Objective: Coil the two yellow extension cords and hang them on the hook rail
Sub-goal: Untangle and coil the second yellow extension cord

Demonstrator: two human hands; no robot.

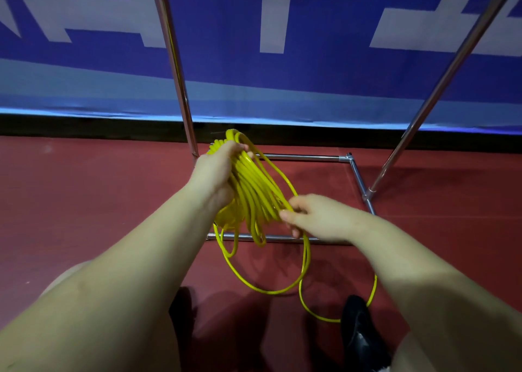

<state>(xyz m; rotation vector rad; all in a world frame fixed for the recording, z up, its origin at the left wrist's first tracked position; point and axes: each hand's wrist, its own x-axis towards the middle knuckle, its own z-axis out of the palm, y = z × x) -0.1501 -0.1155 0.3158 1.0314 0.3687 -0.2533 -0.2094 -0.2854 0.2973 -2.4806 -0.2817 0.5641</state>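
Note:
A yellow extension cord (254, 190) is gathered into a bundle of several loops held above the red floor. My left hand (217, 171) grips the top of the bundle, fingers curled over the loops. My right hand (313, 216) pinches one strand at the bundle's lower right side. From there a loose length of the cord (303, 261) hangs down and curves across the floor toward my right shoe. No second cord and no hook rail show in this view.
A chrome rack stands just ahead: its base frame (299, 158) lies on the floor, with one upright pole (176, 69) at left and another pole (440, 86) slanting up at right. A blue-and-white banner wall (254, 60) closes off the back. My black shoe (361, 332) is below.

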